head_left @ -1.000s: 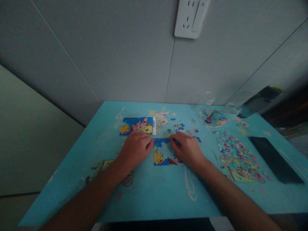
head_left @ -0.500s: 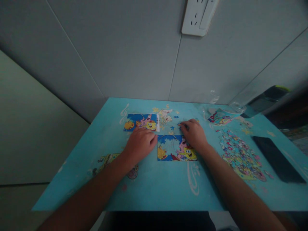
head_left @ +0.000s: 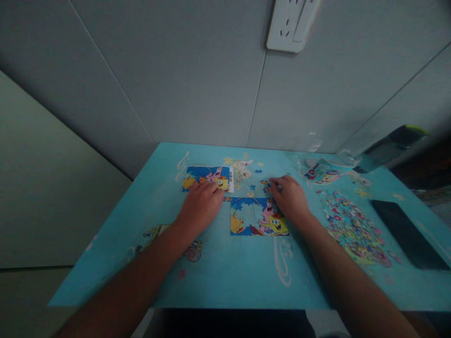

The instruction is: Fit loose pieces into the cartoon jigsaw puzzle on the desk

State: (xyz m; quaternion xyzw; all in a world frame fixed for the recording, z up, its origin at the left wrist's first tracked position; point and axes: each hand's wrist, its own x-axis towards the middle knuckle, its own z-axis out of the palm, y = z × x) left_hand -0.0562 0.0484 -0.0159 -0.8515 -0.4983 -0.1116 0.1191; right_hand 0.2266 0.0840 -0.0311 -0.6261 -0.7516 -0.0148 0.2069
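A partly assembled jigsaw puzzle (head_left: pixel 260 230) lies flat, with cartoon figures, a blue border and a gap in its upper middle. My left hand (head_left: pixel 201 202) rests palm down, its fingers over the lower edge of a printed picture card (head_left: pixel 202 172) showing the same scene. Beside its thumb are small puzzle pieces (head_left: pixel 227 199). My right hand (head_left: pixel 291 197) is above the puzzle's upper right corner, fingers bent and drawn together at a few loose puzzle pieces (head_left: pixel 265 184). Whatever its fingertips hold is too small to make out.
A large pile of loose puzzle pieces (head_left: pixel 355 227) spreads at the right, beside a dark flat slab (head_left: pixel 408 232). Behind it lies a clear container with a cartoon label (head_left: pixel 326 171). The blue patterned table (head_left: pixel 225 281) meets a grey wall carrying a power socket (head_left: pixel 287 28).
My left hand has shifted slightly left, uncovering small pieces near its thumb. My right hand has moved a little right, exposing more of the loose pieces at its fingertips.
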